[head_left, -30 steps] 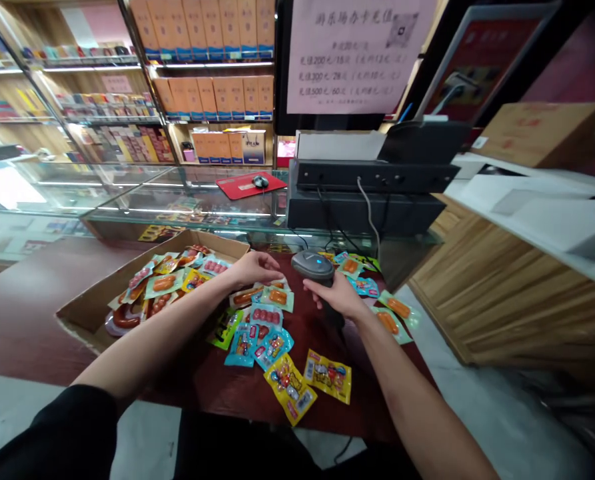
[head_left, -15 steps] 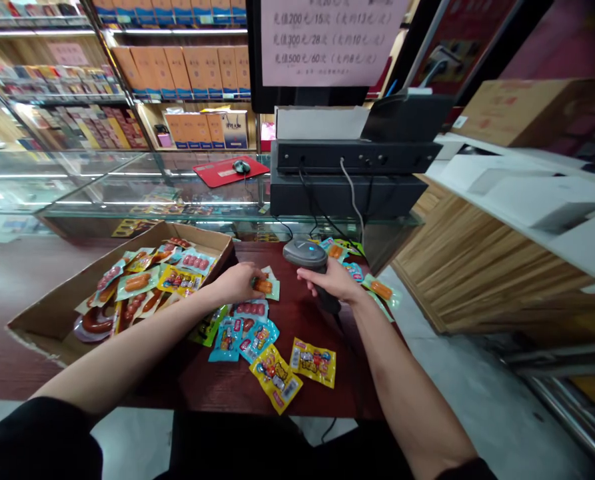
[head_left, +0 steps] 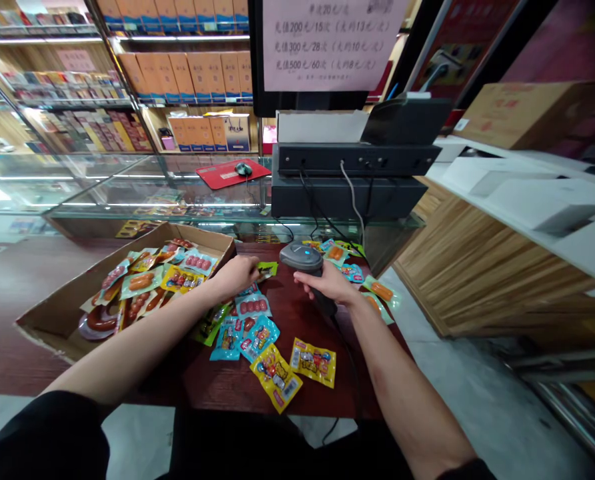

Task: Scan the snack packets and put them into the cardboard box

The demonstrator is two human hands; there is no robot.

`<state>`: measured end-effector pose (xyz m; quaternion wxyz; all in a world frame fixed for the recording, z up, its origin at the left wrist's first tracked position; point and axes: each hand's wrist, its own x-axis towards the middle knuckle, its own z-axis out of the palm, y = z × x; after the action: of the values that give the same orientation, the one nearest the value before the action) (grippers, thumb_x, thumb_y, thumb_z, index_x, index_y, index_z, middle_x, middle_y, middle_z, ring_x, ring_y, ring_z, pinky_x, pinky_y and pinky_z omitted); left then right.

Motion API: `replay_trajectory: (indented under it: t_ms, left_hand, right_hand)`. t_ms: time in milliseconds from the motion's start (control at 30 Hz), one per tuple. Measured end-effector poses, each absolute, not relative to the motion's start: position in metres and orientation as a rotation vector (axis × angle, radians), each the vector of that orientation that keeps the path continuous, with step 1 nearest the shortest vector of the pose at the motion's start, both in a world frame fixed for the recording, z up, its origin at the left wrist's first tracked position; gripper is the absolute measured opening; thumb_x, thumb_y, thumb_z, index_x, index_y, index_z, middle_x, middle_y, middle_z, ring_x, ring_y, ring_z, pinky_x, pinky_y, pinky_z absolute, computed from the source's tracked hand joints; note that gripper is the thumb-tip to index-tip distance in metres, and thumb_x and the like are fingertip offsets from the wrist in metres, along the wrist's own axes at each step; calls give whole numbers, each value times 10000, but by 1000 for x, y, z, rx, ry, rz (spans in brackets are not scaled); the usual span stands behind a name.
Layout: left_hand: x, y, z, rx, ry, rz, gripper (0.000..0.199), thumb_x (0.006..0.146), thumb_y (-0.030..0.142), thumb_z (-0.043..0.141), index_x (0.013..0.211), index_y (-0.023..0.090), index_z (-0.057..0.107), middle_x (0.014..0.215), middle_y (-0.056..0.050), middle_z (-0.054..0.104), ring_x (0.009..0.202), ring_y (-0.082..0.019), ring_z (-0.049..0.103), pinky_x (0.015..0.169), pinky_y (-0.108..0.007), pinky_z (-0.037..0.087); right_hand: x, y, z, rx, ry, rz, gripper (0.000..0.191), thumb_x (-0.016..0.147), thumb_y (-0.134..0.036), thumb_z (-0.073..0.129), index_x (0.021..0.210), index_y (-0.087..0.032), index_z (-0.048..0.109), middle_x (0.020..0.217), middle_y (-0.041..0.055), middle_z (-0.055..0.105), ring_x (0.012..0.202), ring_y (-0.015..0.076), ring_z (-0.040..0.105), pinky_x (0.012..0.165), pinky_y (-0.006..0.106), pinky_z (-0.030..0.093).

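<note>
Gripping a dark grey handheld barcode scanner (head_left: 301, 257) in my right hand (head_left: 331, 283), fingers wrapped round its handle, head above the red-brown tabletop (head_left: 297, 320). My left hand (head_left: 237, 275) is narrow, fingers bunched at the left end of a green snack packet (head_left: 268, 269), just right of the open cardboard box (head_left: 44, 321) of sausage packets (head_left: 141, 283); cannot tell whether they pinch it. Nearer me lie blue packets (head_left: 260, 337) and two yellow packets (head_left: 276, 379), the latter nearest the table's front edge.
</note>
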<state>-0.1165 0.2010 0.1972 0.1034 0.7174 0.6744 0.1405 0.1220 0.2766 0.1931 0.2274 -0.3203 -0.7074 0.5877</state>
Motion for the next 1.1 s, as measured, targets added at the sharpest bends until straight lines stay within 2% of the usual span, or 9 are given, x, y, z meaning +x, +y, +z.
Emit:
replay_trajectory:
  t_ms: [100, 233, 367, 500, 667, 867, 967, 1100]
  left_hand:
    - [-121, 205, 194, 1985, 1991, 586, 228, 849, 246, 491, 871, 161, 701, 728, -66, 682, 654, -174, 589, 638, -257, 401]
    - [-124, 211, 193, 1664, 1882, 859, 251, 834, 369, 564, 874, 166, 705, 663, -12, 652, 578, -142, 560, 573, -233, 406]
    - [-124, 215, 197, 1279, 1633, 1150, 361, 742, 462, 702, 931, 154, 719, 787, -20, 700, 625, -123, 582, 579, -213, 454]
    - [-129, 219, 197, 1049, 1490, 1353, 490, 612, 475, 823, 971, 152, 743, 895, -40, 736, 717, -119, 610, 655, -204, 473]
    - [-139, 224, 192, 1001, 1359, 1513, 552, 563, 491, 852, 989, 153, 761, 913, -58, 752, 837, -170, 649, 803, -265, 484]
    - [-139, 224, 192, 1030, 1410, 1585, 558, 564, 548, 830, 933, 136, 756, 853, -59, 746, 753, -164, 637, 691, -251, 469]
    - [-136, 223, 194, 992, 1416, 1567, 492, 566, 514, 840, 863, 135, 740, 827, -50, 736, 719, -151, 634, 653, -245, 479]
    - [-134, 222, 197, 916, 1343, 1563, 462, 533, 433, 876, 852, 138, 718, 894, -56, 730, 774, -161, 652, 673, -267, 529]
  right_hand:
    - [122, 277, 189, -864, -1974, 1606, 369, 742, -505, 727, 787, -151, 636, 538, -9, 597, 414, 109, 543, 423, 222, 434]
    - [121, 276, 185, -859, -2002, 1586, 348, 768, -493, 711, 821, -154, 655, 560, -2, 604, 421, 111, 548, 428, 226, 448]
    - [119, 275, 184, -845, -2017, 1608, 332, 775, -486, 713, 831, -166, 644, 557, -5, 603, 424, 120, 555, 415, 228, 448]
    - [116, 272, 183, -848, -2005, 1607, 338, 770, -503, 715, 815, -177, 634, 555, -3, 608, 429, 127, 560, 423, 239, 459]
    - [113, 269, 180, -826, -1968, 1574, 377, 759, -519, 726, 876, -175, 627, 544, -12, 607, 405, 120, 533, 409, 242, 452]
    - [112, 269, 177, -817, -1968, 1565, 379, 773, -515, 719, 895, -171, 614, 536, -13, 604, 405, 125, 543, 410, 240, 446]
    - [111, 269, 177, -824, -1971, 1546, 377, 774, -511, 719, 888, -170, 607, 538, -13, 603, 404, 124, 542, 418, 242, 442]
    - [111, 268, 177, -829, -1975, 1538, 376, 777, -516, 715, 857, -168, 598, 542, -11, 602, 404, 122, 541, 426, 246, 441]
